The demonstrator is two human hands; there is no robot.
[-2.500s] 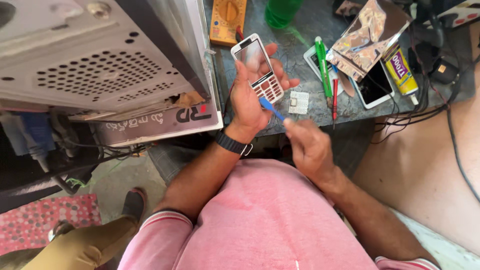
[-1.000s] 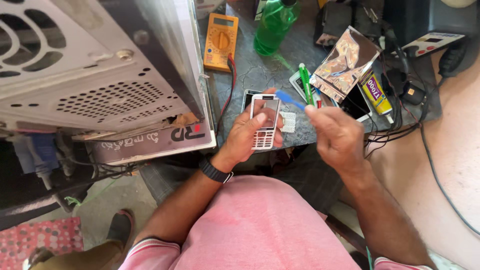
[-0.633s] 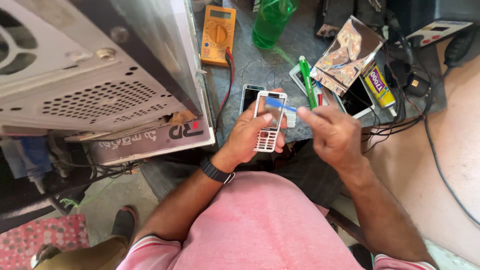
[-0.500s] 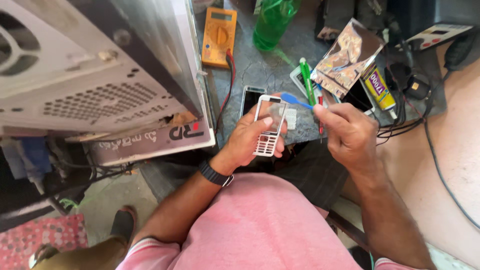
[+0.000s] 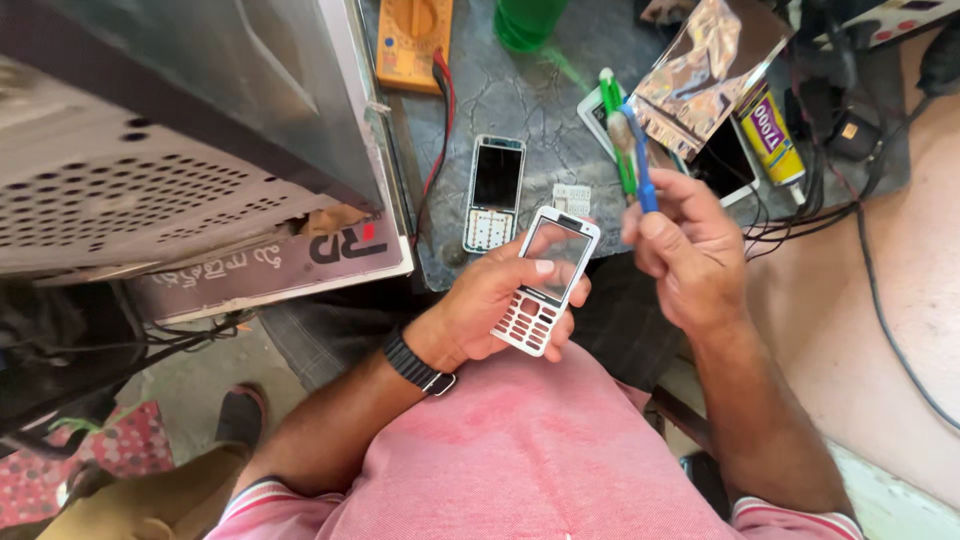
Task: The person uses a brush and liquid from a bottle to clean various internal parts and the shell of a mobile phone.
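My left hand point(image 5: 495, 300) grips a white phone front cover point(image 5: 545, 280) with a clear screen window and keypad holes, held over my lap. My right hand point(image 5: 685, 250) is raised beside it and pinches a thin blue tool point(image 5: 640, 165) that points up and away. On the grey table just beyond lies an opened phone body point(image 5: 493, 192) with a dark screen, and a small white keypad piece point(image 5: 572, 198) next to it.
A large perforated metal case point(image 5: 170, 150) fills the left. An orange multimeter point(image 5: 415, 40) with red and black leads, a green bottle point(image 5: 528, 18), a green tool point(image 5: 615, 140), a shiny foil bag point(image 5: 700, 75), a glue tube point(image 5: 770, 135), another phone point(image 5: 722, 160) and tangled black cables point(image 5: 830, 170) crowd the table.
My right hand has lifted the blue tool off the cover and swung it upright to the right. The left hand has drawn the cover nearer my body.
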